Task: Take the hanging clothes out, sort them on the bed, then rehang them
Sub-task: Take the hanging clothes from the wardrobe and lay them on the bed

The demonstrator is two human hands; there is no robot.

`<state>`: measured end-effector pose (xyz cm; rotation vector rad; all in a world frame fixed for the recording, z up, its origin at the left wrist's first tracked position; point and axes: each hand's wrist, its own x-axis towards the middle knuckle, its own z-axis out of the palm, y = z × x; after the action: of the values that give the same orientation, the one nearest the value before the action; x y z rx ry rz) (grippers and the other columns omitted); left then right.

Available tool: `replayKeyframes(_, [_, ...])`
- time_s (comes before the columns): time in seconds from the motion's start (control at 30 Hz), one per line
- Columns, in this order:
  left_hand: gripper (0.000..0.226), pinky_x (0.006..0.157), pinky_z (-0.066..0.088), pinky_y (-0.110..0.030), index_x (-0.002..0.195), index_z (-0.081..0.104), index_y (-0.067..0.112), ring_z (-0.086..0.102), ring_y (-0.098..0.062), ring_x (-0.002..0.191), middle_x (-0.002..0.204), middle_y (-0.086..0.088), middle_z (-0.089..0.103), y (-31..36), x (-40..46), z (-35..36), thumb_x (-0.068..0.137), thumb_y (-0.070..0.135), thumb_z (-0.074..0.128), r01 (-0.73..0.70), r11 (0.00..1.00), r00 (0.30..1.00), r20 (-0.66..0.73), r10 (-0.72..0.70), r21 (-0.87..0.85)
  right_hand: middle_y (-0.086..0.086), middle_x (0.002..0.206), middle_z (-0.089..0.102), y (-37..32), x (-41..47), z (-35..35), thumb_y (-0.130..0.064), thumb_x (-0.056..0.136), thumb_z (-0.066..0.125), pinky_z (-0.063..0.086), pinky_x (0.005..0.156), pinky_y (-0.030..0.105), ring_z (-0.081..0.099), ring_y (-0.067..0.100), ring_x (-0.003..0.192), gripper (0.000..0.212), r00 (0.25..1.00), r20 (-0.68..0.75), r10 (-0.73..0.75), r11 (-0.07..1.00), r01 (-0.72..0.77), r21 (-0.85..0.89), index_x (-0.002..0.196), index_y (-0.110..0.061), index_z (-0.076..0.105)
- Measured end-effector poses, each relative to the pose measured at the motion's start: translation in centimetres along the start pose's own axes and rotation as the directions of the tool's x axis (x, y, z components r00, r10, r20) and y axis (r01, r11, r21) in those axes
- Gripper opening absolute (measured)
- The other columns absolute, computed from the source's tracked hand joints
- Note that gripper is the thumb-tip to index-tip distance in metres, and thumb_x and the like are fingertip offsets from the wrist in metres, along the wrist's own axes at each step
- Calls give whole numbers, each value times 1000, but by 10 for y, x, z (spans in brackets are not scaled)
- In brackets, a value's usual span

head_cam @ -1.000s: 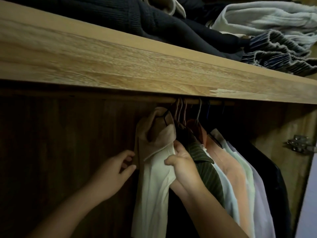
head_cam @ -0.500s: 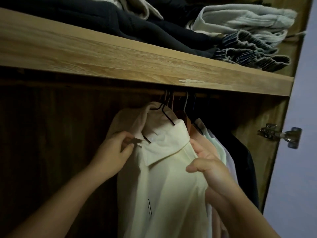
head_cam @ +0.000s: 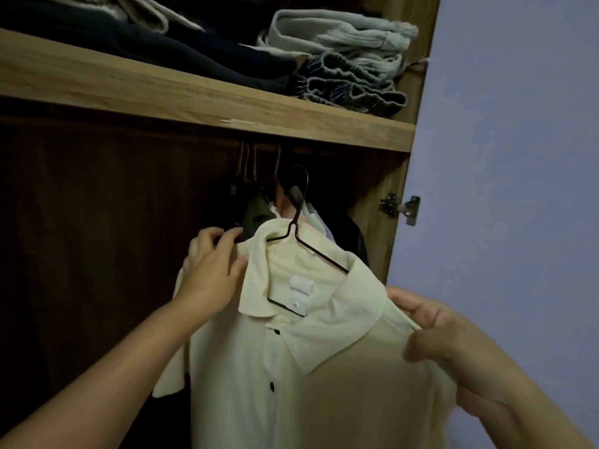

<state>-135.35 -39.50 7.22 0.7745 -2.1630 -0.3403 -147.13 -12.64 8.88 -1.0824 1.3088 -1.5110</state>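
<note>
A cream button-up shirt (head_cam: pixel 324 377) with dark buttons hangs on a black wire hanger (head_cam: pixel 299 222), off the rail and in front of the wardrobe opening. My left hand (head_cam: pixel 210 270) grips the shirt's left shoulder beside the collar. My right hand (head_cam: pixel 434 332) pinches the shirt's right shoulder. Behind the shirt, several other garments (head_cam: pixel 324 218) hang from the rail on hangers, partly hidden in the dark.
A wooden shelf (head_cam: pixel 194 98) runs above the rail, carrying folded dark and grey clothes (head_cam: pixel 340 59). The wardrobe's right wall bears a metal hinge (head_cam: pixel 400 207). A pale purple wall (head_cam: pixel 518 157) lies to the right. The wardrobe's left interior is dark.
The cream shirt has come off the rail and moved out toward me and to the right, held by both hands. The view has swung right, showing more of the wall.
</note>
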Motion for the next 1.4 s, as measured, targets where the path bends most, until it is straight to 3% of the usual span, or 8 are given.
replayKeyframes(0.13, [18, 89, 38, -41, 94, 59, 11, 55, -25, 93, 95, -6, 61, 28, -25, 9, 94, 24, 47, -164, 985, 982, 84, 168, -55, 27, 109, 66, 0, -55, -22, 14, 53, 38, 56, 75, 38, 67, 38, 93, 67, 999, -40, 15, 1000, -16, -17, 108, -7, 68])
replayKeyframes(0.3, [28, 60, 41, -35, 70, 57, 7, 54, -22, 63, 63, -7, 58, 69, -54, 32, 90, 26, 54, -181, 948, 961, 159, 227, -261, 11, 103, 71, -9, -116, -45, 2, 67, 54, 54, 75, 30, 68, 26, 91, 52, 954, -299, 6, 961, -89, -263, 115, -15, 65])
replayKeyframes(0.4, [32, 55, 36, -30, 62, 52, 16, 51, -18, 58, 56, -1, 54, 96, -66, 50, 90, 31, 56, -229, 916, 950, 130, 285, -329, -3, 73, 66, -17, -147, -47, -21, 76, 71, 46, 66, 17, 60, 10, 69, 42, 860, -503, -88, 843, -205, -497, 114, -36, 61])
replayKeyframes(0.57, [32, 54, 36, -31, 61, 50, 17, 51, -16, 57, 52, 3, 51, 143, -74, 74, 78, 43, 42, -322, 820, 884, 160, 440, -473, -13, 48, 46, -4, -179, -40, -22, 86, 63, 31, 51, 15, 39, 6, 50, 19, 644, -627, -440, 516, -390, -763, 92, -39, 65])
replayKeyframes(0.93, [41, 49, 26, -23, 65, 44, 22, 34, -10, 50, 51, 6, 36, 225, -131, 109, 66, 63, 37, -373, 431, 517, 202, 832, -822, 0, 57, 51, 34, -264, 21, -22, 83, 67, 36, 55, 23, 47, 11, 58, 7, 181, -794, -580, 499, -692, -522, 83, -29, 65])
replayKeyframes(1.1, [30, 51, 32, -18, 79, 57, 26, 48, -11, 56, 58, 4, 54, 277, -188, 99, 68, 53, 53, -307, 286, 347, 173, 922, -908, 0, 66, 66, 34, -337, 76, -17, 80, 71, 41, 52, 23, 54, 8, 55, 13, -106, -808, -579, 671, -625, -399, 74, -28, 69])
replayKeyframes(1.2, [35, 58, 41, -29, 68, 61, 21, 55, -14, 64, 62, 3, 60, 309, -225, 92, 71, 56, 59, -300, 241, 245, 169, 955, -923, -5, 65, 68, 29, -380, 115, -6, 81, 68, 43, 51, 18, 55, 2, 54, 22, -218, -791, -571, 692, -647, -321, 73, -27, 69])
replayKeyframes(1.4, [29, 53, 32, -17, 57, 54, 26, 50, -5, 57, 55, 14, 54, 369, -314, 60, 84, 31, 63, -202, 119, 60, 109, 992, -972, 11, 71, 69, 20, -467, 190, -12, 82, 68, 51, 54, 38, 62, 28, 60, 15, -412, -730, -544, 703, -699, -130, 76, -25, 71])
